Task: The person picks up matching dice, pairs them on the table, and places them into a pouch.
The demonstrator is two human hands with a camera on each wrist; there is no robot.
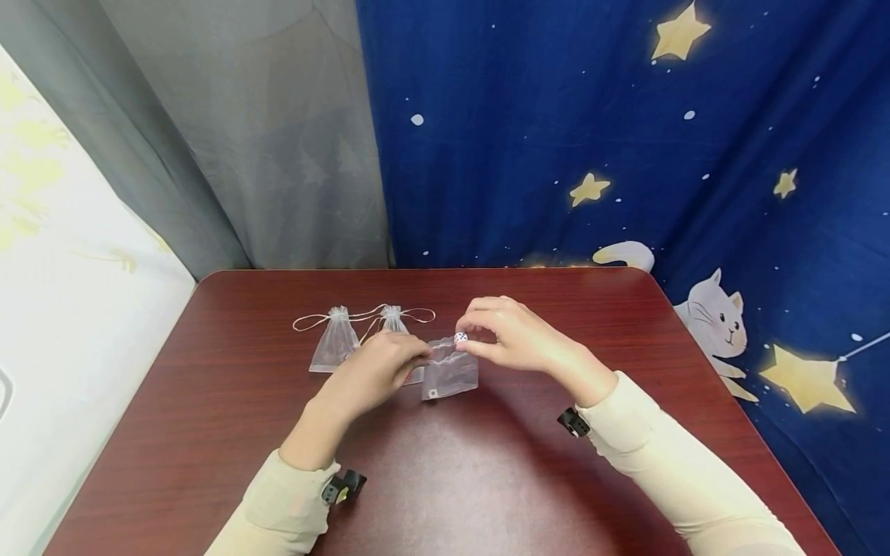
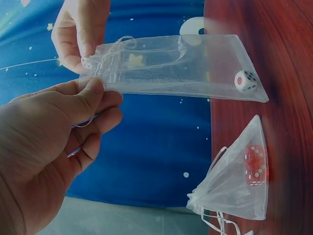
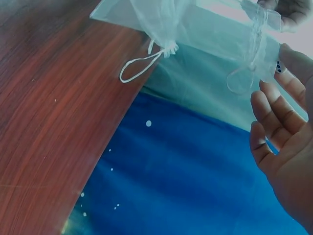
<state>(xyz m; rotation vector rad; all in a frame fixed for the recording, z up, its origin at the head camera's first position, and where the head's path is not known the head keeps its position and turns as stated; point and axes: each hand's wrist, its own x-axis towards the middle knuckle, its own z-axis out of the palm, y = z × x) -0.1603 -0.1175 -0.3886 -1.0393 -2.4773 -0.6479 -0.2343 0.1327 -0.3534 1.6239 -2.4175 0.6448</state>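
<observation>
My left hand (image 1: 381,361) pinches the mouth of a sheer white organza drawstring bag (image 2: 161,66) and holds it up over the table. One white die (image 2: 246,81) with dark and red pips lies in the bottom corner of that bag. At the bag's mouth, my right hand (image 1: 511,332) pinches another white die (image 1: 460,337) between thumb and fingertips. In the right wrist view this second die is mostly hidden by the fingers, with only dark pips showing beside the bag's gathered top.
Two drawn-shut organza bags, a left one (image 1: 335,344) and a right one (image 1: 392,318), stand behind my left hand on the dark red table (image 1: 445,479). Red dice (image 2: 256,165) show through one. A blue star-patterned curtain (image 1: 528,154) hangs beyond the far edge.
</observation>
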